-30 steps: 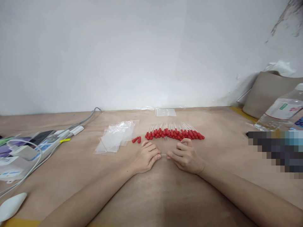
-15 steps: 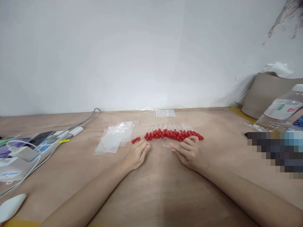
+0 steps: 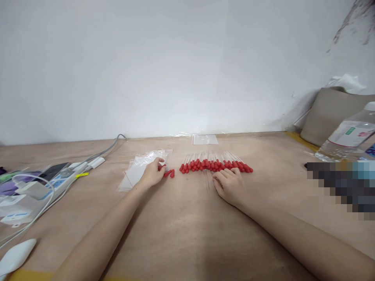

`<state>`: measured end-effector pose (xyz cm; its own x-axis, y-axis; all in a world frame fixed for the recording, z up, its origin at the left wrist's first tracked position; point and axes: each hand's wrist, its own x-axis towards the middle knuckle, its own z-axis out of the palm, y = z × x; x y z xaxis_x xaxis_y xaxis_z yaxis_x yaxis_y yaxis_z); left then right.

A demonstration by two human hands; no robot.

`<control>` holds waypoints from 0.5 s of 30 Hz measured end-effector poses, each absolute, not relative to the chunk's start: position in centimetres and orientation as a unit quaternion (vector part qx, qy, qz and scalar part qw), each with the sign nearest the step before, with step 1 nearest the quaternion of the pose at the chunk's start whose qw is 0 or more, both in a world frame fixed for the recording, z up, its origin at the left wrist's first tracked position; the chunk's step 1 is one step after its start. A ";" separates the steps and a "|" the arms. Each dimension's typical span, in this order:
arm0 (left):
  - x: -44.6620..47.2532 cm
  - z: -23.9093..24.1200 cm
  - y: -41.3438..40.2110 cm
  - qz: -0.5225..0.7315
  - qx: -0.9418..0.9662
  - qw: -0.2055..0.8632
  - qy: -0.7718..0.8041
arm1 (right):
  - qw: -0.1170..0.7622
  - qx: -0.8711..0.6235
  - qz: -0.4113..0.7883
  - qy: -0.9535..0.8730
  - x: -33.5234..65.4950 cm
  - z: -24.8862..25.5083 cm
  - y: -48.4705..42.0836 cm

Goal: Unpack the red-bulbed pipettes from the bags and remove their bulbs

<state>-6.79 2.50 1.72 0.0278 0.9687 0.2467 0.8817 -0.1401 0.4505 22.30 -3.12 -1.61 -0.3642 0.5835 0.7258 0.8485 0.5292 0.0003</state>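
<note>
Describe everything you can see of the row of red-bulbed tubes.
The red-bulbed tubes lie side by side in a dense row on the table, their overlapping bulbs nearest the camera and thin, clear stems pointing away. The bulbs look rubbery; the stems could be glass or plastic. The right hand is at the row's near edge; contact is unclear.

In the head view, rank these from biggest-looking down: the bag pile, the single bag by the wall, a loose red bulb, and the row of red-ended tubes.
1. Bag pile and row of red-ended tubes: too close to rank; the left hand covers part of the pile.
2. Single bag.
3. Loose red bulb.
</note>
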 end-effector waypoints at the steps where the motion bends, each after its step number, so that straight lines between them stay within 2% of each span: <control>1: -6.7 1.6 2.5 0.248 0.714 0.091 0.648 | 0.344 -0.446 -0.185 -0.805 22.2 -1.6 -3.1; 5: -6.3 1.6 2.3 0.236 0.725 0.101 0.639 | 0.346 -0.446 -0.147 -0.813 22.0 -1.7 -3.3; 15: -5.8 2.0 1.9 0.226 0.753 0.027 0.617 | 0.288 -0.434 -0.088 -0.849 22.0 -1.2 -4.1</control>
